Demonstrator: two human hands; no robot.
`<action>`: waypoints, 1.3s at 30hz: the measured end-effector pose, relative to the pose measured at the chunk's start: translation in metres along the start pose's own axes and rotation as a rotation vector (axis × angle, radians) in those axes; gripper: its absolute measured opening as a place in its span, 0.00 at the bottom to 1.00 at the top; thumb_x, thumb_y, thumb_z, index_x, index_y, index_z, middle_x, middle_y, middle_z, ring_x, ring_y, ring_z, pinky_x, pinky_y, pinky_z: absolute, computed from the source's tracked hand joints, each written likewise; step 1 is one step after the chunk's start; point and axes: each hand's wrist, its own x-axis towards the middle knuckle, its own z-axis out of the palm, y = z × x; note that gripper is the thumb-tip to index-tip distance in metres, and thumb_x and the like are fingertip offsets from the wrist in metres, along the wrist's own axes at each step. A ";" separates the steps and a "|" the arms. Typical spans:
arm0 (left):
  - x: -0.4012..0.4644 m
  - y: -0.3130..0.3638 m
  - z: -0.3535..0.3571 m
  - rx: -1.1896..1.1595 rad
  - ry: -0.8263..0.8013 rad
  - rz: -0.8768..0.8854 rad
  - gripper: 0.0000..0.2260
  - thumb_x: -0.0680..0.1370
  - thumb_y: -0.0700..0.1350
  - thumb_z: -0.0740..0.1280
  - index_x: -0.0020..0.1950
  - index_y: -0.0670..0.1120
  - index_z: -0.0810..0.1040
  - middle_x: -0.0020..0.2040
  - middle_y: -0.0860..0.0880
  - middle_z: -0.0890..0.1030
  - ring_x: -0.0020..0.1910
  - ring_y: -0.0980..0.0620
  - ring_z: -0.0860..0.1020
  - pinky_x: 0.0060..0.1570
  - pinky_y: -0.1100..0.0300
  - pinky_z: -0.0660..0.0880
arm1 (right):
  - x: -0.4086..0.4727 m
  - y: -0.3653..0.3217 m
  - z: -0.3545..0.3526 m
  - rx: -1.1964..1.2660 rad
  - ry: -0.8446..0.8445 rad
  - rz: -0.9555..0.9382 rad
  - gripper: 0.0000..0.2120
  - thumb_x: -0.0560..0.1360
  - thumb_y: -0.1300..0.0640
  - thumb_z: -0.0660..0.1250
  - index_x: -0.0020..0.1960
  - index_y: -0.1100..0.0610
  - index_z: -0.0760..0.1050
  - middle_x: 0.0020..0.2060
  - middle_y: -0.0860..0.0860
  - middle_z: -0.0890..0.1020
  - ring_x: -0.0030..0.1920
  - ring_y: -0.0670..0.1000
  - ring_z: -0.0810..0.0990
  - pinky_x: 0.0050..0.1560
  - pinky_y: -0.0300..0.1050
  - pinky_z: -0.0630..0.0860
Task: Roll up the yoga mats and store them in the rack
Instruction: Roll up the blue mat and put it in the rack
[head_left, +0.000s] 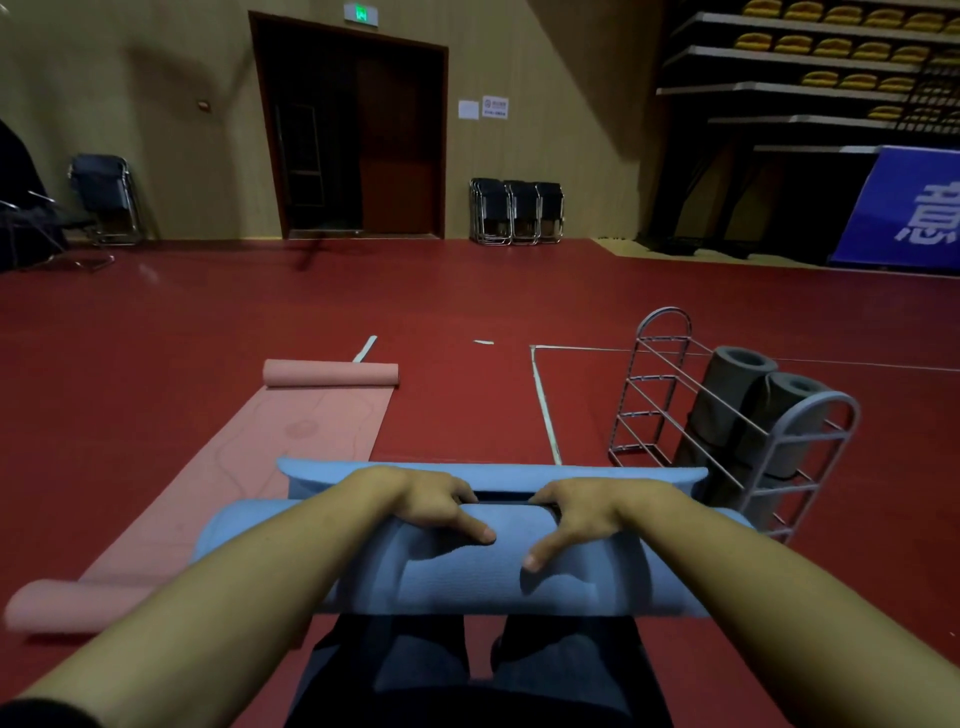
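Nearest, both the left hand (434, 506) and right hand (589, 512) hold the blue mat (467, 577) in a clenched grip, fingers curled over the roll, thumbs pressing its near face; uneven pressure could skew or loosen the roll. Beyond, its short unrolled tail lies on the floor (457, 312). A loose roll might spring open or catch on the rack (727, 415), where two grey mats (748, 410) stand; the pink mat (291, 447) remains mostly flat alongside.

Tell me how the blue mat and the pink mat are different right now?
The blue mat is nearly all rolled into a fat roll, while the pink mat lies mostly flat, curled only at its ends. The left hand and right hand grip the blue mat; nobody touches the pink mat. Both sit on the red floor, outside the rack.
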 end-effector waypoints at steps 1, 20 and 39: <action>0.001 0.000 0.000 -0.011 0.004 0.010 0.38 0.72 0.69 0.73 0.77 0.53 0.69 0.72 0.53 0.75 0.69 0.51 0.75 0.73 0.52 0.68 | 0.000 -0.001 0.000 -0.073 -0.010 0.001 0.49 0.52 0.19 0.73 0.68 0.43 0.76 0.64 0.43 0.74 0.65 0.48 0.73 0.70 0.54 0.71; 0.010 -0.001 0.012 0.324 0.068 0.023 0.58 0.59 0.77 0.74 0.82 0.61 0.53 0.81 0.56 0.53 0.81 0.46 0.52 0.77 0.34 0.54 | 0.003 0.002 0.000 -0.131 0.133 -0.042 0.43 0.66 0.20 0.63 0.72 0.45 0.70 0.60 0.48 0.72 0.62 0.53 0.73 0.66 0.57 0.71; 0.016 0.005 0.016 0.377 0.178 0.027 0.53 0.61 0.72 0.77 0.78 0.53 0.58 0.75 0.51 0.62 0.75 0.45 0.62 0.72 0.36 0.62 | 0.012 -0.009 0.020 -0.375 0.171 0.043 0.59 0.58 0.24 0.76 0.76 0.54 0.55 0.71 0.54 0.63 0.72 0.60 0.61 0.73 0.64 0.58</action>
